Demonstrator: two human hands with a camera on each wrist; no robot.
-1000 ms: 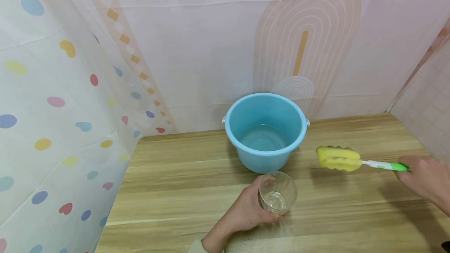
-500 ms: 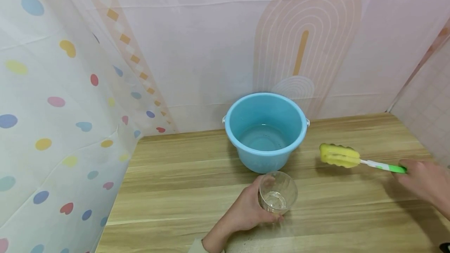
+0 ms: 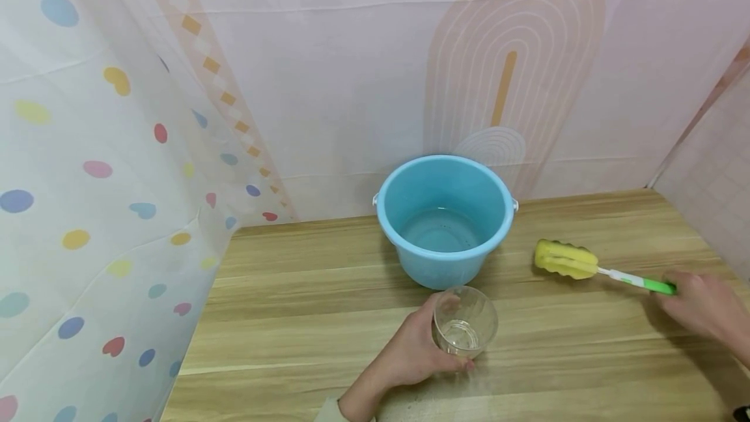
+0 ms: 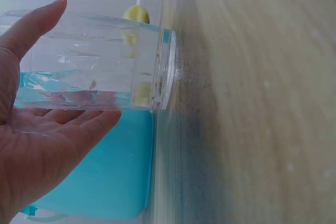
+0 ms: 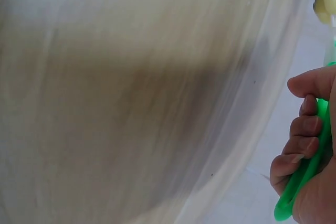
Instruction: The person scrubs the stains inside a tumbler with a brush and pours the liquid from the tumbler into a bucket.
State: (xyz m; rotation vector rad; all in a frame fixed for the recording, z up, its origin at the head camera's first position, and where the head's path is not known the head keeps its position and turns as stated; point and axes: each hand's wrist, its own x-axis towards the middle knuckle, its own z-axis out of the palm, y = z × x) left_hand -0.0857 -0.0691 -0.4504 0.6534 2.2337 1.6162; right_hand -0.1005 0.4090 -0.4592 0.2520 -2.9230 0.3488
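A clear cup [image 3: 465,323] stands on the wooden table in front of the bucket. My left hand [image 3: 415,350] holds it round its left side, thumb toward me; in the left wrist view, thumb and fingers lie on opposite sides of the cup [image 4: 94,61]. On the right, my right hand [image 3: 700,301] grips the green handle of a sponge bottle brush [image 3: 565,259]. Its yellow sponge head points left, low over the table; whether it touches the wood I cannot tell. The right wrist view has the fingers curled round the green handle [image 5: 299,192].
Behind the cup stands a light blue bucket [image 3: 441,271] with shallow water [image 3: 439,230] in its bottom. The wooden table [image 3: 281,318] meets a patterned curtain [image 3: 328,103] at the back and a dotted one [image 3: 105,246] on the left.
The right hand and the brush have shifted slightly lower, and the sponge head has moved a little to the right. The left hand and the cup have stayed in place.
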